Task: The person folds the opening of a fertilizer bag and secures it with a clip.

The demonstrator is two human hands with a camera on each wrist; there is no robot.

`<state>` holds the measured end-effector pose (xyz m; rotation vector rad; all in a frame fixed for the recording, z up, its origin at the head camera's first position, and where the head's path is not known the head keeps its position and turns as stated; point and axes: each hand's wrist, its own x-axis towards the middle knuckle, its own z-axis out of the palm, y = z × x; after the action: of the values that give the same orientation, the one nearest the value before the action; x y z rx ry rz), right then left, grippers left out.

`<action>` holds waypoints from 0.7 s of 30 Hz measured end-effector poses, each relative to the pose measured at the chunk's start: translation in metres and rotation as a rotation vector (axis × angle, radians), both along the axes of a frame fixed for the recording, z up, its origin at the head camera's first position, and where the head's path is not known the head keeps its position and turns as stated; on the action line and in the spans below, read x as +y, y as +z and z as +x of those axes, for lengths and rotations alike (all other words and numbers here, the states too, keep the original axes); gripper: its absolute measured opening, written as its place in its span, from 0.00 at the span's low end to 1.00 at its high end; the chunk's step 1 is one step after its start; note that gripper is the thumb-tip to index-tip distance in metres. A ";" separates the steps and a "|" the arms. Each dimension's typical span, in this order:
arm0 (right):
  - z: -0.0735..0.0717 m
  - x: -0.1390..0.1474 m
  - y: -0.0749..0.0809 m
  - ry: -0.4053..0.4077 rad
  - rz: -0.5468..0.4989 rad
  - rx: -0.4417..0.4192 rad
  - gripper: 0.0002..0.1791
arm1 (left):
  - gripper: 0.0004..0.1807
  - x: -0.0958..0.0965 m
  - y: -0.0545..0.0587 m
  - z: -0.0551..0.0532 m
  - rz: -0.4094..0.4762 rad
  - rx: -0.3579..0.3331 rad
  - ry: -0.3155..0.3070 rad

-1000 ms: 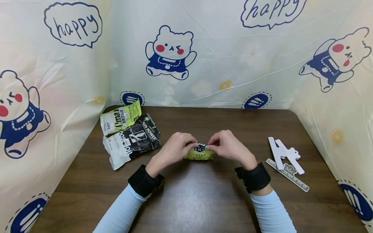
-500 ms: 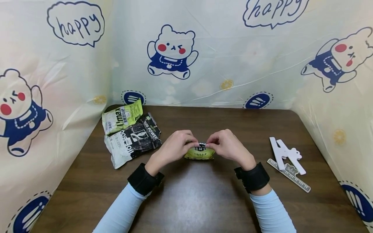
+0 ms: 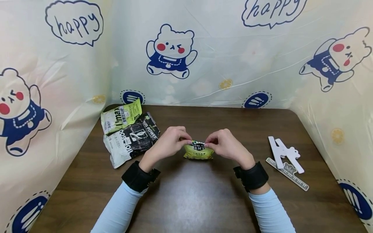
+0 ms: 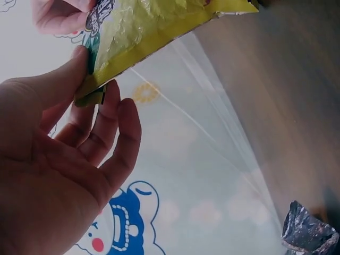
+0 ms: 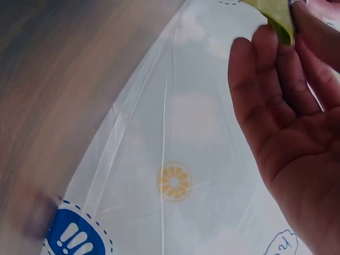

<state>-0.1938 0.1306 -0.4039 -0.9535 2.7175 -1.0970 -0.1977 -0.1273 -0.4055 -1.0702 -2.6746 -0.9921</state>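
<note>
A small yellow-green printed plastic packet [image 3: 198, 153] stands on the wooden table between both hands, its lettered front toward me. My left hand [image 3: 169, 142] pinches its upper left corner; in the left wrist view the thumb presses on the packet [image 4: 149, 40] with fingertips behind it. At the upper right corner, my right hand [image 3: 228, 145] pinches the top edge between thumb and fingers. The right wrist view shows only a folded green corner of the packet [image 5: 280, 24] by the fingertips.
On the left lie a green-and-white pouch [image 3: 121, 117] and a crumpled black-and-white bag [image 3: 132, 139], touching each other. Two white plastic sealing clips [image 3: 287, 153] and a grey patterned clip piece [image 3: 288, 174] lie at the right. A printed curtain [image 3: 198, 90] encloses the table [image 3: 192, 200].
My left hand has shifted a little left and away from me along the packet's top, uncovering more of its printed front. The right hand has stayed nearly in place.
</note>
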 end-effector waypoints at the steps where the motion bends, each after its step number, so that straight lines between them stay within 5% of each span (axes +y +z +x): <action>1: 0.000 0.000 0.000 0.004 -0.004 -0.002 0.02 | 0.03 0.000 0.000 0.000 0.002 0.005 0.000; 21: 0.001 -0.014 -0.007 0.044 -0.051 0.089 0.03 | 0.07 0.013 -0.006 0.007 -0.042 -0.024 -0.055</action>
<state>-0.1932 0.1164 -0.4108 -1.0888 2.7355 -1.1483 -0.1909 -0.1138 -0.4119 -1.1528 -2.7101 -0.9684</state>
